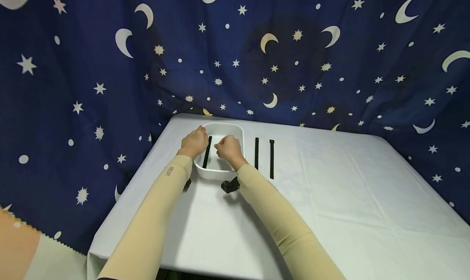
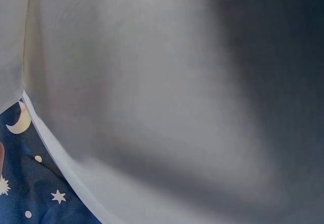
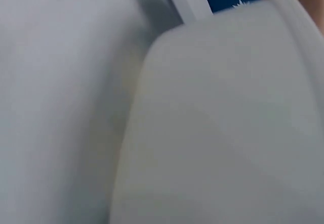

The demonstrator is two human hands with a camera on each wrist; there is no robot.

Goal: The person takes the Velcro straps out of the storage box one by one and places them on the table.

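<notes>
A white plastic basin (image 1: pixel 219 174) stands on the table, with a black strap (image 1: pixel 207 152) inside along its left side. My left hand (image 1: pixel 194 143) is at the basin's left rim, fingers bent over it. Over the right part of the basin is my right hand (image 1: pixel 229 147), its fingers curled with the tips toward the strap. Nothing shows between those fingers, and a gap lies between them and the strap. In the right wrist view the basin's outer wall (image 3: pixel 217 113) fills much of the picture. The left wrist view is mostly a blurred pale surface (image 2: pixel 152 82).
Two more black straps lie to the right of the basin: one plain strap (image 1: pixel 256 152) and one with a small buckle-like end (image 1: pixel 272 159). A white cloth (image 1: pixel 349 198) covers the table. Behind hangs a dark blue curtain (image 1: pixel 242 35) with moons and stars.
</notes>
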